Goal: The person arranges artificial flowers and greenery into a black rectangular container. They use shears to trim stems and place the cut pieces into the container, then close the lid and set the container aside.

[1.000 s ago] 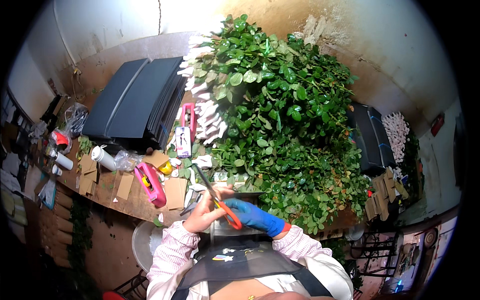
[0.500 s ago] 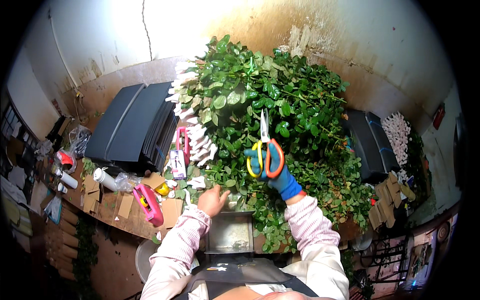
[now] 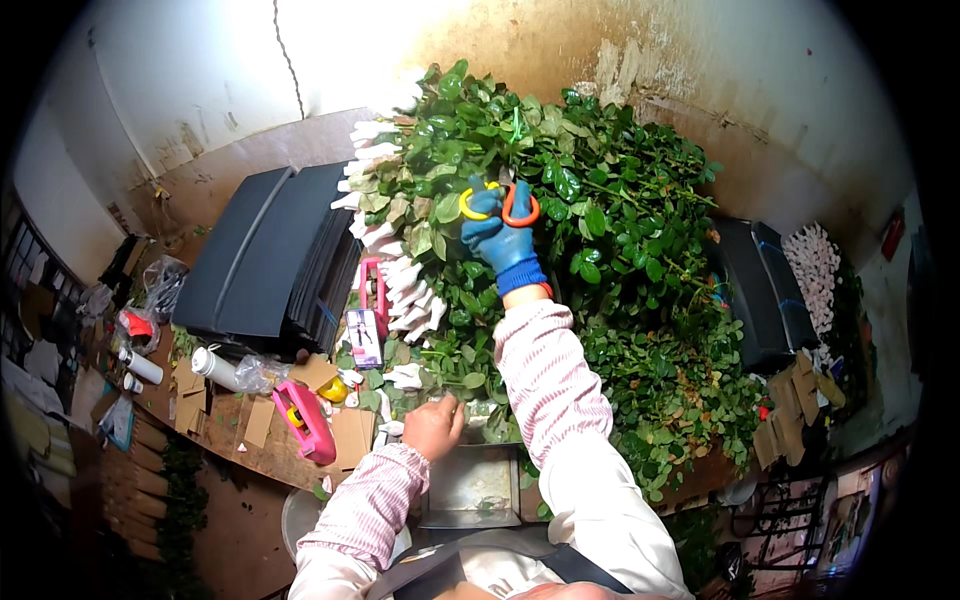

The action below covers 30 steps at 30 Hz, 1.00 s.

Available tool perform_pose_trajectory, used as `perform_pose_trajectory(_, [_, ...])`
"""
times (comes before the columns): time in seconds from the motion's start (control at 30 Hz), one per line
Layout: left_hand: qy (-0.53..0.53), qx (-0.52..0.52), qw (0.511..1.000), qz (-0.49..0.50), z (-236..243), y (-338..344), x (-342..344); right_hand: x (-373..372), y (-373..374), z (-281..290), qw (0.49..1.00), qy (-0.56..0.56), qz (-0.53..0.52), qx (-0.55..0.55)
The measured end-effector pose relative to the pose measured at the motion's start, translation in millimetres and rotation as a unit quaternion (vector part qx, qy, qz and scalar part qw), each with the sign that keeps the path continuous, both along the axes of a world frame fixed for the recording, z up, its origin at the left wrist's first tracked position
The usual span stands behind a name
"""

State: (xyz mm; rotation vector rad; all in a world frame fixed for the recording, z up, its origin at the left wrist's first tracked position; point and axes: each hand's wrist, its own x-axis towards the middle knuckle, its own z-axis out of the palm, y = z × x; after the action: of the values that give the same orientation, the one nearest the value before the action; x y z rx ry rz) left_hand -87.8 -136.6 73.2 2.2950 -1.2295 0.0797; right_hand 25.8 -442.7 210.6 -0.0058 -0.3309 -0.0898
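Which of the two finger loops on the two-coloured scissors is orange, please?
The right loop of the scissors, held by the blue-gloved right hand; it alone is orange, while the left loop is yellow.

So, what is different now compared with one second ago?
The gloved right hand moved forward and now holds the scissors over the green leaves. The left hand let go of the scissors and is near the metal tray. The nearer pink dispenser and the dark stack at left stayed put.
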Motion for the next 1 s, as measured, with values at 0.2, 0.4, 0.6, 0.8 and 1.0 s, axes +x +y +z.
perform_pose_trajectory(0.2, [0.001, -0.012, 1.000, 0.006, 2, -6, 0, 9, -18, -34, 0.997, -0.069, 0.035, -0.027])
perform_pose_trajectory(0.4, [0.004, -0.005, 1.000, 0.009, 0, 0, 2, -72, 24, -35, 0.954, 0.191, -0.036, -0.230])
perform_pose_trajectory(0.6, [0.023, 0.005, 1.000, -0.004, 3, -6, 0, -148, 29, -146, 0.971, 0.203, 0.052, -0.116])
perform_pose_trajectory(0.8, [0.000, -0.005, 1.000, -0.001, 2, -6, -1, -168, -10, -132, 0.974, 0.222, 0.020, -0.048])
perform_pose_trajectory(1.0, [0.022, 0.017, 1.000, 0.012, 5, -4, -2, -175, -71, -31, 0.984, 0.061, 0.135, 0.100])
